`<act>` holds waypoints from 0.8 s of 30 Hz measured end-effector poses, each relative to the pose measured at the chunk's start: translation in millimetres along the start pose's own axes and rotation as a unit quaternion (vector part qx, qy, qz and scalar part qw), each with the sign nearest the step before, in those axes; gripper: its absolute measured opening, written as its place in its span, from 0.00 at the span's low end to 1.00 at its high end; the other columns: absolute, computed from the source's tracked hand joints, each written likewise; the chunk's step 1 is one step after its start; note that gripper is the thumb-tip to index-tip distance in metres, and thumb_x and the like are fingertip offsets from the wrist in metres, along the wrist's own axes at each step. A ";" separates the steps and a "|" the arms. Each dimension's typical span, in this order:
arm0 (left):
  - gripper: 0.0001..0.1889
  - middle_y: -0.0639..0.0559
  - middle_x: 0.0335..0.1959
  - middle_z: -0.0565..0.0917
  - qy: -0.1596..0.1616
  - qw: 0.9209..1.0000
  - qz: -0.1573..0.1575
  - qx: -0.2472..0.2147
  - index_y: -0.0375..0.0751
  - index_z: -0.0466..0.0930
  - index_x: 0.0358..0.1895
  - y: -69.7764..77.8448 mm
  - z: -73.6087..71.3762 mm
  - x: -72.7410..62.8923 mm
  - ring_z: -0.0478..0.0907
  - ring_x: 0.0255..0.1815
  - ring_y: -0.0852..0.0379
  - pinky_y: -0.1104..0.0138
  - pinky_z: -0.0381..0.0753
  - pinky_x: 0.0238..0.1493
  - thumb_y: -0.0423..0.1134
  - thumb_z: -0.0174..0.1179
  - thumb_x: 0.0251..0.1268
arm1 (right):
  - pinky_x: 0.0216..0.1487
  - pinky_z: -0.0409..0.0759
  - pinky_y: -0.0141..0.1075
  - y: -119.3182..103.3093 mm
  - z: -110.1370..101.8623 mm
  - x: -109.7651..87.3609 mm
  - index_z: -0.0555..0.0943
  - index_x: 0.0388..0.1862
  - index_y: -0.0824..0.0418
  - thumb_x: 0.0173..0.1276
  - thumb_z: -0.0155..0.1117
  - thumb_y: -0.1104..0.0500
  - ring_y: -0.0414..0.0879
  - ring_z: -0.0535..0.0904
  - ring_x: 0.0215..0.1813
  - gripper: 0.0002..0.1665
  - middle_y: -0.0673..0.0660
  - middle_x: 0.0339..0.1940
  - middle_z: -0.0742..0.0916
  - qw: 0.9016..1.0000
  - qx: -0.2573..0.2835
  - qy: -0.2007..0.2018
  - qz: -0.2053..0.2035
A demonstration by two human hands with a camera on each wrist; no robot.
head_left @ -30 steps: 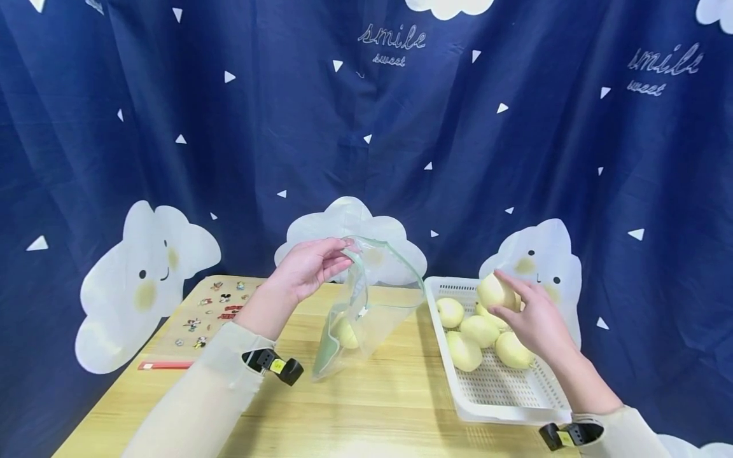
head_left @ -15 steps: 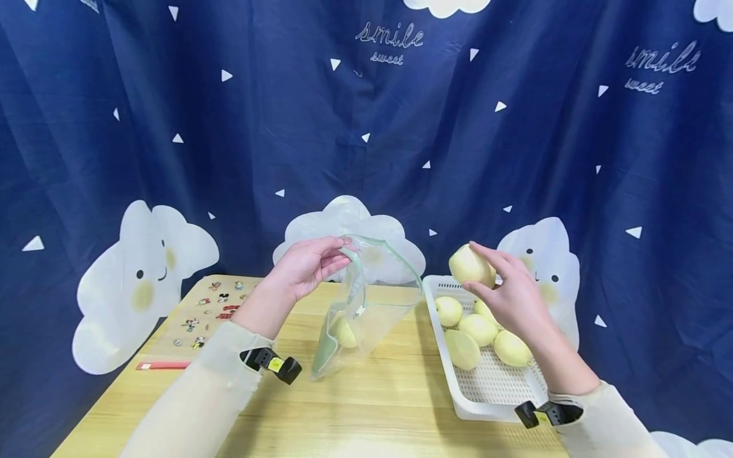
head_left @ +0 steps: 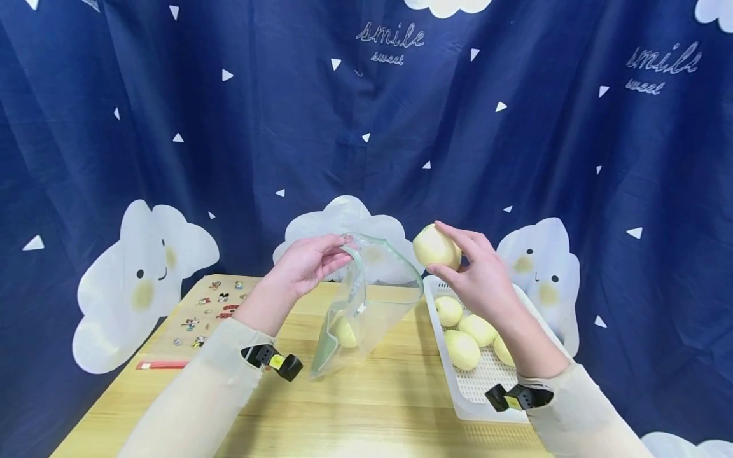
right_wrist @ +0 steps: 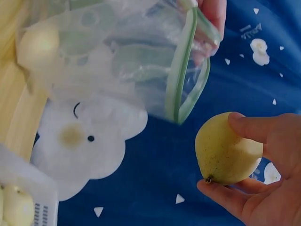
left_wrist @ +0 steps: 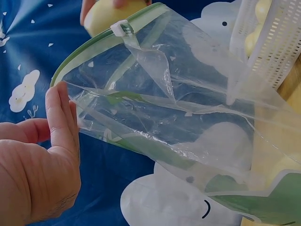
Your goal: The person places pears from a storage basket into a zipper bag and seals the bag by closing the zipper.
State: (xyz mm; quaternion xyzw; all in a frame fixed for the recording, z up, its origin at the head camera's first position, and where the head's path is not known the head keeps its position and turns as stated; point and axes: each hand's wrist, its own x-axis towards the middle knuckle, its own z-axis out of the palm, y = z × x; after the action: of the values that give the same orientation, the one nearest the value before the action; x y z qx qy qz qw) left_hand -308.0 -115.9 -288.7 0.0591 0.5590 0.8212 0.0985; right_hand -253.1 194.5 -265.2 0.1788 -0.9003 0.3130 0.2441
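Note:
My left hand (head_left: 314, 262) pinches the rim of a clear zip bag (head_left: 375, 318) between thumb and fingers, and the bag's green-edged mouth gapes to the right. One pale yellow pear (head_left: 345, 332) lies low inside the bag. Just right of the mouth, my right hand (head_left: 478, 273) grips another pear (head_left: 435, 247) with its thumb and fingertips, apart from the bag. In the right wrist view this pear (right_wrist: 226, 148) shows a dark stem end. The white slider (left_wrist: 121, 28) sits on the bag's green zip in the left wrist view.
A white perforated basket (head_left: 449, 381) with several pears (head_left: 462, 350) stands on the right of the wooden table (head_left: 343, 413), partly under my right forearm. At the left lies a flat sheet with cartoon figures (head_left: 191, 312) and a red strip (head_left: 163, 365). A blue curtain (head_left: 321, 127) hangs behind.
My right hand has lifted the pear out of the basket and carried it leftward and up to beside the bag's mouth. My left hand and the bag have hardly moved.

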 end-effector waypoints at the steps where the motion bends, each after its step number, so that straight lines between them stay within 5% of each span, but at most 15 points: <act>1: 0.11 0.53 0.35 0.92 0.002 1.000 0.000 0.002 0.33 0.82 0.61 0.3 0.6 0.2 0.91 0.34 0.64 0.74 0.92 0.46 0.33 0.58 0.85 | 0.60 0.90 0.53 -3.6 1.6 1.2 0.76 0.82 0.48 0.70 0.82 0.59 0.59 0.78 0.73 0.43 0.64 0.74 0.80 1.000 0.006 -0.004 -0.003; 8: 0.12 0.52 0.36 0.91 0.005 1.000 0.000 0.001 0.32 0.81 0.61 5.3 6.8 1.3 0.91 0.36 0.64 0.75 0.92 0.46 0.34 0.58 0.85 | 0.61 0.91 0.55 -22.8 13.9 5.8 0.78 0.81 0.49 0.70 0.81 0.61 0.59 0.77 0.73 0.42 0.64 0.73 0.79 0.998 0.043 -0.037 -0.028; 19: 0.09 0.51 0.33 0.91 0.005 1.000 0.007 -0.007 0.33 0.84 0.56 9.8 13.5 4.4 0.91 0.33 0.63 0.75 0.92 0.44 0.33 0.60 0.84 | 0.71 0.83 0.59 -31.1 28.6 7.7 0.80 0.79 0.50 0.68 0.79 0.63 0.65 0.76 0.78 0.40 0.66 0.75 0.78 0.996 0.028 -0.072 -0.052; 24: 0.08 0.51 0.33 0.91 0.006 1.000 0.006 -0.008 0.34 0.84 0.54 10.1 15.6 2.6 0.92 0.33 0.63 0.75 0.92 0.43 0.33 0.60 0.84 | 0.63 0.86 0.53 -34.3 32.8 4.3 0.79 0.79 0.50 0.67 0.77 0.63 0.61 0.85 0.62 0.41 0.66 0.77 0.77 0.993 0.024 -0.099 -0.063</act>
State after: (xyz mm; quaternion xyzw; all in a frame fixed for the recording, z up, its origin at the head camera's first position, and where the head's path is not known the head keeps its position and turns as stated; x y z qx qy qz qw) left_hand -308.2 -104.7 -273.6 0.0566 0.5530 0.8263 0.0906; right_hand -251.1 147.0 -269.0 0.2709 -0.8991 0.2995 0.1687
